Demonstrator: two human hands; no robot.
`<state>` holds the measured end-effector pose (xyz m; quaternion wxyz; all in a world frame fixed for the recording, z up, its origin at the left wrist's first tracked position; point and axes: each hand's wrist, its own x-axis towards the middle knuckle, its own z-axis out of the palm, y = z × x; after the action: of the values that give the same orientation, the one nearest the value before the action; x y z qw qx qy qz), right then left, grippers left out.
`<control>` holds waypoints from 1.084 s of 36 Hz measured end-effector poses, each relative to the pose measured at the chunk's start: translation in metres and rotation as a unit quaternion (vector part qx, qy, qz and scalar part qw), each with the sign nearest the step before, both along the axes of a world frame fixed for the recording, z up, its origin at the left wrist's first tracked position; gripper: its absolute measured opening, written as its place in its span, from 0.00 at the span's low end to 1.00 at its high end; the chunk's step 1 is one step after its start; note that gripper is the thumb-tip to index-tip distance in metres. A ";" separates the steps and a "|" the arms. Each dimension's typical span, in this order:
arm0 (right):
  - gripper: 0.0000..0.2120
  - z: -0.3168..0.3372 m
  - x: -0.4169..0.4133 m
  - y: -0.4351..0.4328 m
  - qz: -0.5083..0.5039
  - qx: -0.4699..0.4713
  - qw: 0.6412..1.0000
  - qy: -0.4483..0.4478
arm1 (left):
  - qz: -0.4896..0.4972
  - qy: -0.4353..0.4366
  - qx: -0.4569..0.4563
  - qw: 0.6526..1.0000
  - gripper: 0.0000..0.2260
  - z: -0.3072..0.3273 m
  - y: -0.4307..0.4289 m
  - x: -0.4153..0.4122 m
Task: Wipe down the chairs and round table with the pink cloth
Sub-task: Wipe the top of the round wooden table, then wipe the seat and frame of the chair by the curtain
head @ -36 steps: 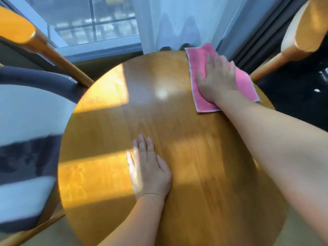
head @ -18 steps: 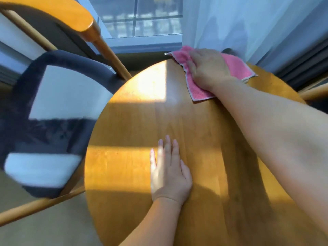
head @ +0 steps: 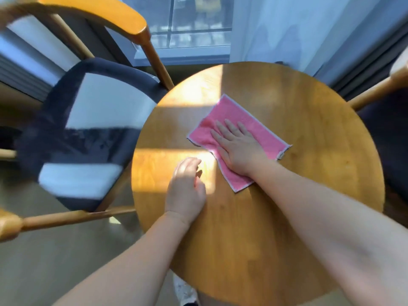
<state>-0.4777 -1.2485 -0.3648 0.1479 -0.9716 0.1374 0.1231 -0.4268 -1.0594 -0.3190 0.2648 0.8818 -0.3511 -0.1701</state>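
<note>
Round wooden table (head: pixel 287 217), sunlit bands on left side. Pink cloth (head: pixel 238 127) flat near centre, right hand (head: pixel 237 149) pressed flat on it. Left hand (head: pixel 185 191) just beside cloth, fingers curled.

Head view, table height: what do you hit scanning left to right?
Chair with the dark cushion → left hand, resting on the round table → right hand, flat on the pink cloth → wooden arm of a second chair at the right edge.
</note>
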 end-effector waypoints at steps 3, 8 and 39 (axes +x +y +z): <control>0.36 0.002 -0.028 0.040 0.015 0.021 0.999 0.022 | 0.003 0.000 0.026 1.000 0.19 0.024 0.036 0.005; 0.31 0.024 -0.069 0.096 -0.039 0.130 0.990 0.032 | 0.032 0.018 0.041 0.998 0.18 0.071 0.078 0.004; 0.16 0.407 -0.176 0.238 -0.413 0.339 0.821 -0.199 | -0.200 0.268 -0.117 0.935 0.13 0.359 0.123 -0.078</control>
<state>-0.6537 -1.0102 0.0421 0.5294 -0.7154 0.4435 -0.1064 -0.5048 -0.9359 0.0404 0.4110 0.6780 -0.4536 -0.4071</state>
